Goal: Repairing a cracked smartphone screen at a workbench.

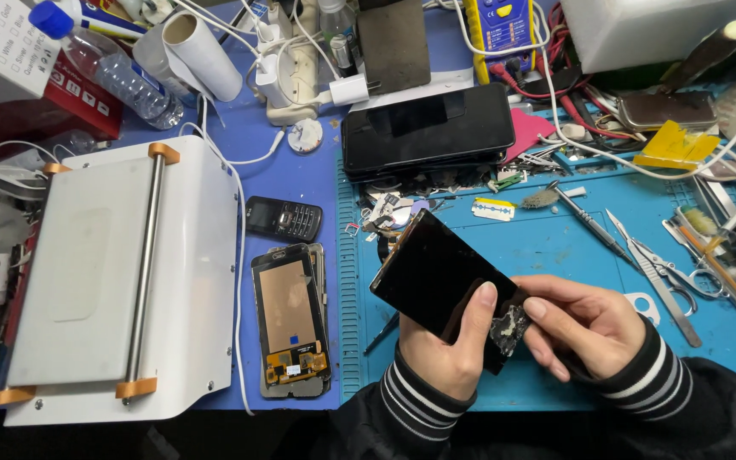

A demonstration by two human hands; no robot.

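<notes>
Left hand [449, 341] clamps black phone screen [440, 277] from below, thumb across glass, tilting panel up, likely for view of corner. Right hand [581, 328] pinches crumpled clear film [511, 325] at screen's lower corner. Screen held above blue mat [555, 247]. Left of screen: opened phone frame [291, 319], small keypad phone [283, 219], white roller machine [112, 281]. Right of screen: tweezers [653, 264]. Cluttered repair bench.
</notes>
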